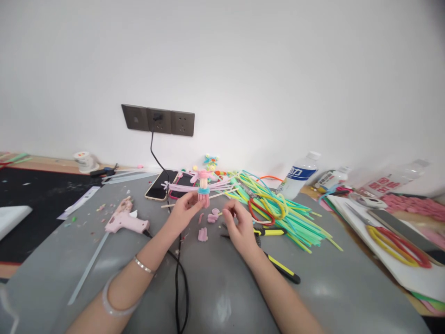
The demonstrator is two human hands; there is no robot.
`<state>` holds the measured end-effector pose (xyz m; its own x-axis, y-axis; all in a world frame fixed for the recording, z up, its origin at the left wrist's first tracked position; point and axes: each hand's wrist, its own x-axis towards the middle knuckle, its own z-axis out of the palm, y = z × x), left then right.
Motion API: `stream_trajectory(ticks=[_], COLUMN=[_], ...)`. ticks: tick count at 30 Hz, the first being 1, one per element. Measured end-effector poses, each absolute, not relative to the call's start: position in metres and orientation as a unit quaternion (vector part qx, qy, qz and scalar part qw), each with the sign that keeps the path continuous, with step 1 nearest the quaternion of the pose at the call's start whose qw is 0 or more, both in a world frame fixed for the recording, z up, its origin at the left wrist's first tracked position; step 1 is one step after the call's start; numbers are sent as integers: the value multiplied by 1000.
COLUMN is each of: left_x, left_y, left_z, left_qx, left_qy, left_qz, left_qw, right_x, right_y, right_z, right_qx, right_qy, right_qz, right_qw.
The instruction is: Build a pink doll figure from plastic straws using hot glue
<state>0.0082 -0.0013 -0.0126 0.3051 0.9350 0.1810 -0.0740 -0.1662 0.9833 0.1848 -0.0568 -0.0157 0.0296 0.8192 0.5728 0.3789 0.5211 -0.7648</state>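
Forearms (278, 287) nearest, six o'clock. Left hand (186, 211) pinches pipe-cleaner doll (204, 190) low, twelve o'clock; probably light, crushable: grip there. Right hand (241, 227) curled, fingertip gap unclear.

A small fuzzy figure (203, 190), held upright at its base in the fingers of the left hand (185, 211), has a wide pink top with lobes spreading to the sides, a pale cream section beneath, a bright blue band around the middle and a flared, ribbed pink bottom. On the worktop (333, 290) just below it lie a rounded pinkish-lilac piece (213, 215), a short, ridged pinkish-lilac bundle (202, 234) nearer the wearer, and a slim curved pink strip (200, 218), all loose and apart from the figure.
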Motion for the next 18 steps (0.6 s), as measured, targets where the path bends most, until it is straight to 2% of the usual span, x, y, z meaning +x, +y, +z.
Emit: stream_trajectory(ticks=[3,7,12,14,18], left_x=[9,10,8,8,9], left_y=[1,7,5,2,-2], left_z=[-12,-15,-16,-15,-11], left_qx=[596,561,579,589,595], left_qy=[359,364,367,359,337], left_qz=[468,455,450,445,437], left_qw=[545,588,572,571,585], right_x=[164,96,1,-22,-42], right_y=[-69,-75,-61,-51,-33], right_z=[3,36,41,31,17], right_qx=[-400,-318,-510,-556,-542], right_qy=[-751,-895,-848,-823,-831], right_qz=[120,60,79,92,113], right_qw=[512,306,119,77,51])
